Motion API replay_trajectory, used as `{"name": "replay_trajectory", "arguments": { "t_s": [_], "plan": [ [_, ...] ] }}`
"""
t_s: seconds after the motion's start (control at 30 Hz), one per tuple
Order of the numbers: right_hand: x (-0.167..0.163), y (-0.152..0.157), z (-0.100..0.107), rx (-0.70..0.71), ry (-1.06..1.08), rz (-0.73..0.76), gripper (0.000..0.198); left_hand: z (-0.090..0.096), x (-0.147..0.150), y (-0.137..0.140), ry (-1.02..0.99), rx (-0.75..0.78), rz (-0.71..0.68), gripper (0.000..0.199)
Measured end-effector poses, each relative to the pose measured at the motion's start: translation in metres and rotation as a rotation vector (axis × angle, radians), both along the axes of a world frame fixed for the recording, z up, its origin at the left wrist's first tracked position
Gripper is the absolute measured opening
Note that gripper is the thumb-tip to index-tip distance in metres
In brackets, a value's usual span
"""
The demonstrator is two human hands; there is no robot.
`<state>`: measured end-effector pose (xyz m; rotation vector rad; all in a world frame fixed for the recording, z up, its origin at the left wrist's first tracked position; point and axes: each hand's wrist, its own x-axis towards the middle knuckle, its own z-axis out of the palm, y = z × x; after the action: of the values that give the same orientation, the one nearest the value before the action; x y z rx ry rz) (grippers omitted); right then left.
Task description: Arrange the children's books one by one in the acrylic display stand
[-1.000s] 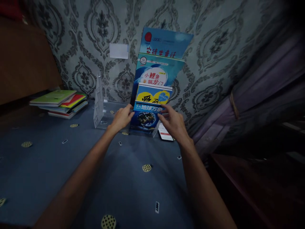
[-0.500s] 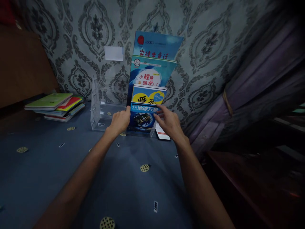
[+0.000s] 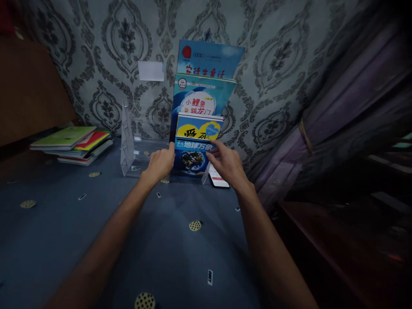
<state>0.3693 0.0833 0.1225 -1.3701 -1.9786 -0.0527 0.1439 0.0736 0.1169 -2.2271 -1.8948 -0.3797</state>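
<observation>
Standing between the two hands, a dark-blue book with a round globe picture and pale title characters (image 3: 191, 161) occupies the front tier of a clear, stepped plastic display rack (image 3: 127, 146). The left hand (image 3: 162, 164) is at the book's left edge, fingers curled together, thumb uppermost; whether they grip the edge cannot be told. The right hand (image 3: 228, 164) is at the upper right edge, with thumb and index finger parted — contact with the cover cannot be confirmed.

Behind the front book, three further items rise in steps: a blue-and-yellow book with black characters (image 3: 185, 122), a teal book with a white oval title panel (image 3: 222, 90), and, rearmost and highest, a sky-blue book with red characters (image 3: 222, 56). The rack extends to the left of these books.

A dark-edged phone with a lit white screen (image 3: 219, 178) lies just right of the rack, partly behind the right hand. Well to the left, a flat stack of books with green, red and yellow covers (image 3: 72, 143) rests on a blue-grey tablecloth printed with yellow pineapples (image 3: 161, 253). A blank white rectangular card (image 3: 151, 71) shows against the grey damask-patterned backdrop (image 3: 128, 38).
</observation>
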Motion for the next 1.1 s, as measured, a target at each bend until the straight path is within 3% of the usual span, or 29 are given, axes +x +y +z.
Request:
{"name": "replay_trajectory", "arguments": {
  "t_s": [0.23,0.37,0.5,0.7,0.9,1.1],
  "plan": [
    [0.001,-0.013,0.015,-0.02,-0.01,0.0,0.036,0.007,-0.009,-0.001,-0.171,0.044,-0.003,0.039],
    [0.001,-0.02,0.023,-0.061,-0.017,-0.014,0.033,0.01,-0.017,0.003,-0.336,0.084,-0.146,0.039],
    [0.001,-0.027,0.029,-0.082,-0.066,-0.021,0.029,0.014,-0.023,0.003,-0.287,0.085,-0.288,0.016],
    [0.0,-0.037,0.038,-0.162,-0.126,-0.019,0.019,0.02,-0.026,-0.002,-0.233,0.08,-0.362,0.015],
    [-0.001,-0.042,0.041,-0.186,-0.14,0.003,0.022,0.023,-0.027,-0.004,-0.245,0.042,-0.382,0.015],
    [-0.002,-0.043,0.047,-0.247,-0.187,-0.01,0.027,0.033,-0.035,-0.007,-0.276,-0.091,-0.455,0.024]
  ]
}}
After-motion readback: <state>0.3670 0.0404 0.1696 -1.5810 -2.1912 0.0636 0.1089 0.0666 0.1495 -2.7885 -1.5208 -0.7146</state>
